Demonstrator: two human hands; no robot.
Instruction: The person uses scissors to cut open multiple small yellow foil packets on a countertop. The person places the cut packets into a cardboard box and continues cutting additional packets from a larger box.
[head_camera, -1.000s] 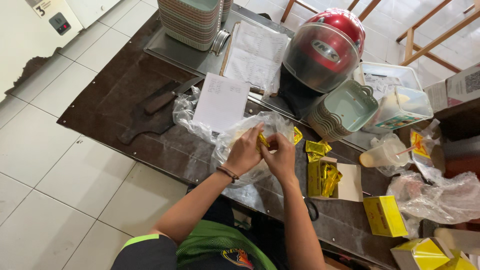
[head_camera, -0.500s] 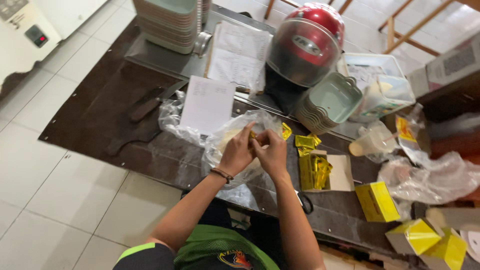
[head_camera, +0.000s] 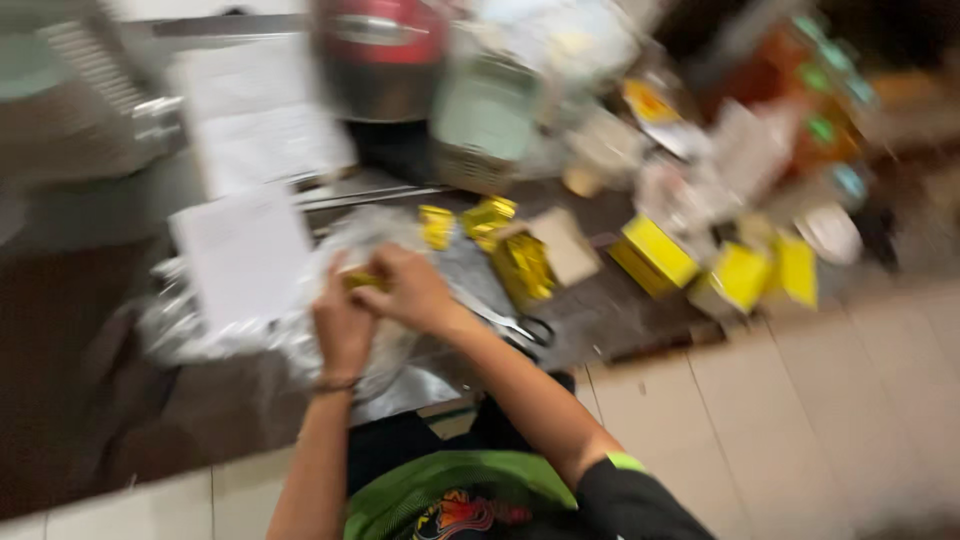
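Note:
The frame is heavily motion-blurred. My left hand (head_camera: 342, 325) and my right hand (head_camera: 412, 290) meet over a clear plastic bag (head_camera: 250, 325) on the dark table (head_camera: 90, 400). Both pinch a small yellow packet (head_camera: 362, 282) between their fingers. More yellow packets (head_camera: 480, 222) lie just beyond the hands. A white sheet of paper (head_camera: 243, 255) rests on the bag to the left of my left hand.
A red helmet (head_camera: 385, 50) and a pale green basket (head_camera: 480, 120) stand at the back. Yellow boxes (head_camera: 655, 255) sit to the right near the table edge. Scissors (head_camera: 520, 328) lie beside my right forearm. Tiled floor (head_camera: 800, 420) is on the right.
The view swung sharply and blurred, shifting the table contents leftward and upward. Both hands stay together on the yellow packet over the plastic bag.

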